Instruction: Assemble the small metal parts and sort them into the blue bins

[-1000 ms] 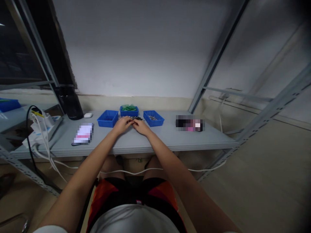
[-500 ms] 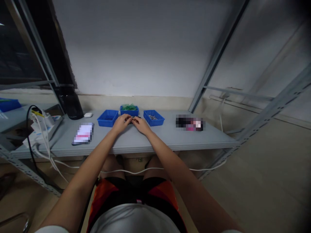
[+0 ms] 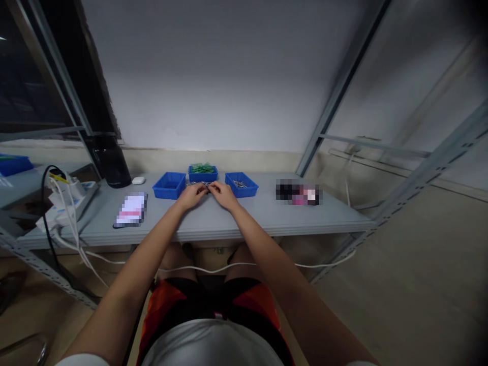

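Observation:
My left hand [image 3: 193,195] and my right hand [image 3: 222,194] meet over the middle of the grey table, fingertips pinched close together. What they pinch is too small and covered to name. Just behind the fingers lies a strip of small metal pieces [image 3: 198,183], partly hidden by my hands. A blue bin [image 3: 170,193] stands left of my left hand, with little visible inside. To the right of my right hand, another blue bin [image 3: 246,192] holds thin silvery metal parts [image 3: 239,184]. Behind the strip, a third blue bin [image 3: 203,177] is heaped with green pieces [image 3: 202,168].
A phone [image 3: 130,209], a white case [image 3: 138,180] and a black bottle [image 3: 112,162] are on the left. White cables run from a power strip [image 3: 70,206] at the left end. A blurred dark and pink object [image 3: 299,193] lies at right, near the shelf post [image 3: 318,137].
Both hands have drawn slightly toward me and lower, with the fingertips still together. More of the metal pieces behind them now shows. The bins have not moved.

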Tool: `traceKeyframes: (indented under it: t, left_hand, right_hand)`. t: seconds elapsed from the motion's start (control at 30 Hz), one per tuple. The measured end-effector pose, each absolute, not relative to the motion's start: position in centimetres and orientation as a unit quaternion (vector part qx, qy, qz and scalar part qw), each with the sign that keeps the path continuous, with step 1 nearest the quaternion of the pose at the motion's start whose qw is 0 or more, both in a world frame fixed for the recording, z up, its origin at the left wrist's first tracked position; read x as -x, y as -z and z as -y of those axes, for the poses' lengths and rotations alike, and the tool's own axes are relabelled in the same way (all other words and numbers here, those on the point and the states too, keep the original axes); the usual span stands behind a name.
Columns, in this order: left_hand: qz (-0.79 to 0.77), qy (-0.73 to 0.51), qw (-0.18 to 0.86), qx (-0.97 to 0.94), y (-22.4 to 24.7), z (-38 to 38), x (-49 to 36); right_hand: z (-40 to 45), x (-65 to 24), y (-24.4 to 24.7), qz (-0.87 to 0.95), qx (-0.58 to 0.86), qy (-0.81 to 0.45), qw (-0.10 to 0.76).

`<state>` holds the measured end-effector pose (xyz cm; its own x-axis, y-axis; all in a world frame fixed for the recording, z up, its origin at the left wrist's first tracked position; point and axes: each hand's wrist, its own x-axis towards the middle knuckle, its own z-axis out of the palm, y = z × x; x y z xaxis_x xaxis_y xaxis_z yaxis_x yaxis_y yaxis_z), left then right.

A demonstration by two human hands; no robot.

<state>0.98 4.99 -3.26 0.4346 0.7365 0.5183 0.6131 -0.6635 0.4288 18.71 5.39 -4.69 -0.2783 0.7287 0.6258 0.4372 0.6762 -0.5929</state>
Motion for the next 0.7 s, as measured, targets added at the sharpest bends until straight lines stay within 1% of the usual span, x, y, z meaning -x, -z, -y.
traceKeyframes:
  t: [0.23,0.53,0.7]
  left_hand:
    - [-0.400,-0.363,0.098,-0.836,3.17,-5.01,-1.06]
    - [-0.403,-0.339,0.075,-0.847,2.84,-4.69,-0.89]
    - [-0.410,-0.367,0.074,-0.832,2.81,-4.82,-0.85]
  right_hand:
    - [-5.18,-18.65,4.36,0.775,0.372,-0.163,0.485]
    - [-5.78,-18.60,4.54,0.750,0.385,-0.193,0.503]
    - [-5.75,-18.78,4.56,0.748,0.398,-0.198,0.494]
